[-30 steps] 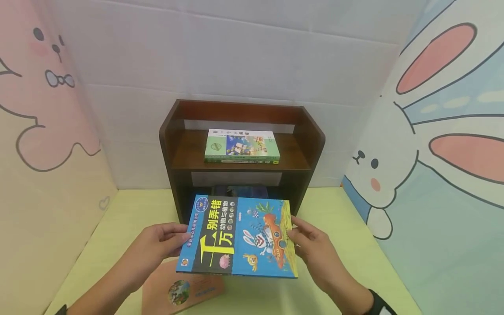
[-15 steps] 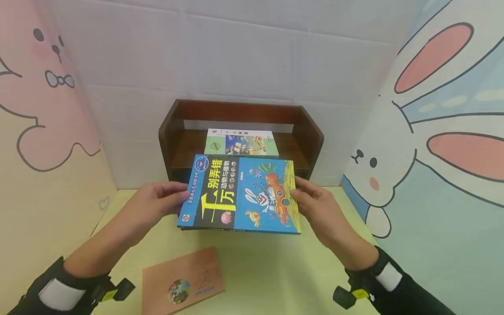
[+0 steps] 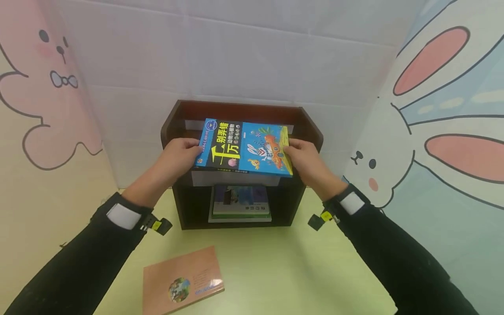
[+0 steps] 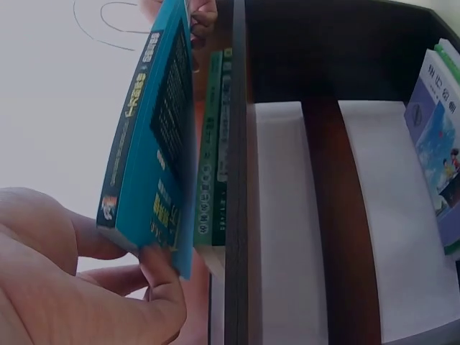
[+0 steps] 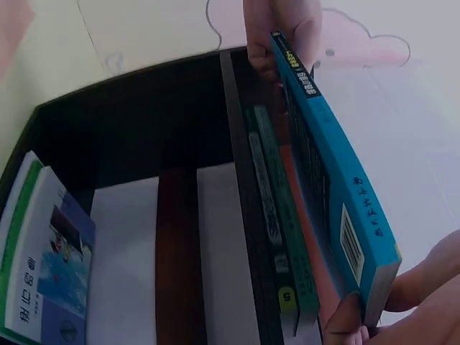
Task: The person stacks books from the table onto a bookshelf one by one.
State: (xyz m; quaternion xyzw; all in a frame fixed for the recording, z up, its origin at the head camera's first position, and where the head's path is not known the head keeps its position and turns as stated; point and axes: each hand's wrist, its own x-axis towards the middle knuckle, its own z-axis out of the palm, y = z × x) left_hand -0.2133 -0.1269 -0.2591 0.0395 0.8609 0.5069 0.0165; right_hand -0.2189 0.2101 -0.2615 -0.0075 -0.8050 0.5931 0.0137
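Note:
A blue picture book (image 3: 244, 146) with a cartoon rabbit on its cover is held by both hands, front up, over the upper shelf of a dark wooden bookshelf (image 3: 169, 129). My left hand (image 3: 181, 155) pinches its left edge, with the thumb on the underside in the left wrist view. At the opposite edge, my right hand (image 3: 307, 162) grips it between thumb and fingers. The wrist views show a gap between the book and the green-spined books (image 4: 212, 151) lying on the upper shelf. From the head, the blue book hides that stack.
Flat on the lower shelf lies a small stack of books (image 3: 240, 202). An orange-brown book (image 3: 197, 273) rests on the pale green tabletop (image 3: 271, 271) in front of the bookshelf. Walls with cartoon animals stand on both sides, and a white wall (image 3: 244, 57) is behind.
Both hands have carried the blue book upward and away, from before the lower shelf to over the upper one. The lower stack has come into view; the orange-brown book stays put.

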